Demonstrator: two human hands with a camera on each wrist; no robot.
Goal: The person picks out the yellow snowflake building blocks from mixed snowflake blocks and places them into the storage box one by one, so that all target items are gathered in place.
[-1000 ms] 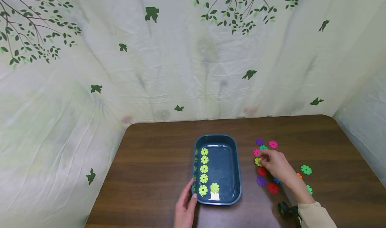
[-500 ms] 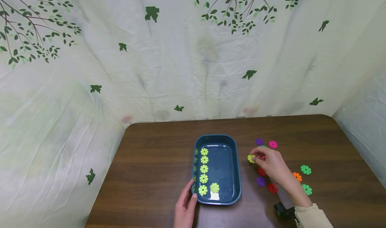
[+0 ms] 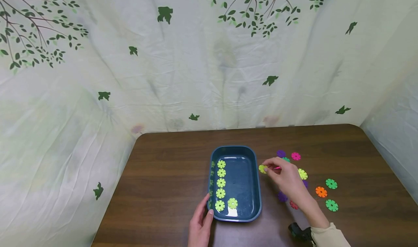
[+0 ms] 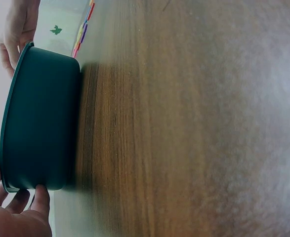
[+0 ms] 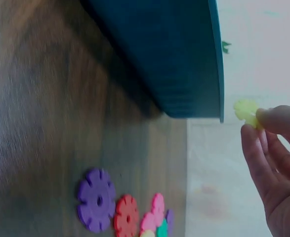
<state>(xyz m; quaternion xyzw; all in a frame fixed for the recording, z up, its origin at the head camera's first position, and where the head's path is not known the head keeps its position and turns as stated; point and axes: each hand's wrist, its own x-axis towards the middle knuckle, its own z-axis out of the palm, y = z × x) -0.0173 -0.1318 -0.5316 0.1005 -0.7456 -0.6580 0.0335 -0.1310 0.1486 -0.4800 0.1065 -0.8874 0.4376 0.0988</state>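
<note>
The figure shows a person at work before a leaf-printed cloth; the brown bench carries everything described. On it stands a deep blue tray, long side running away from the person. The left hand holds the tray by its near left corner, thumb at the rim, fingers against the outer wall. The right hand pinches a yellow disc between thumb and fingers; in the right wrist view this piece is higher than the tray's rim, and in the head view it appears just beside the right edge. Inside the tray, a column of five yellow discs lies along the left wall, with a sixth disc beside its nearest member. Loose discs, among them an orange disc, lie to the right. The step is judged to be placing: it is best done by carrying the piece well clear of the rim, lowering it flat, and releasing without nudging its neighbours, the tray kept steady meanwhile.
</note>
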